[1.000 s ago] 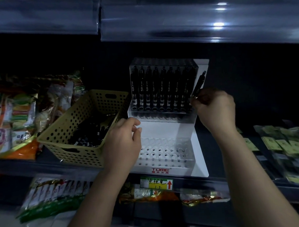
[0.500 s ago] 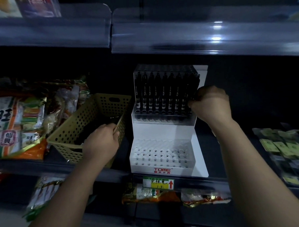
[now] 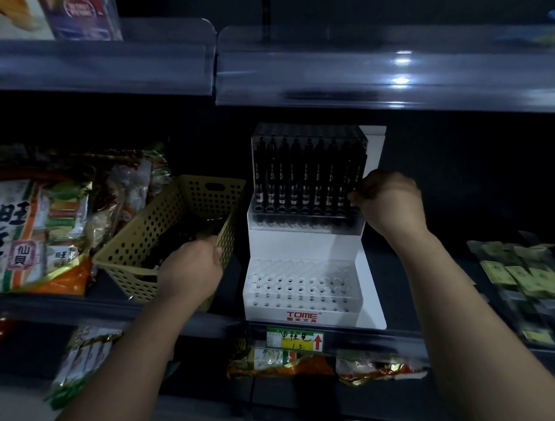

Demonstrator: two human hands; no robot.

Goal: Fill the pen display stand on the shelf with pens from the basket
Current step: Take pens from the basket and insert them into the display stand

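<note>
The white two-tier pen display stand (image 3: 303,244) carries a row of black pens (image 3: 306,174) upright in its upper rear tier, while its lower front tier shows open round holes. The rightmost pen (image 3: 359,170) is pinched by the right hand (image 3: 388,202). Just left of the stand sits a tan perforated basket (image 3: 162,228), angled, with dark loose pens (image 3: 176,243) inside.

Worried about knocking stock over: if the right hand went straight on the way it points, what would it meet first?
Most likely the black pens standing in the stand's upper tier. The right hand's curled fingers seem to pinch the rightmost pen there. Depth is unclear.
</note>
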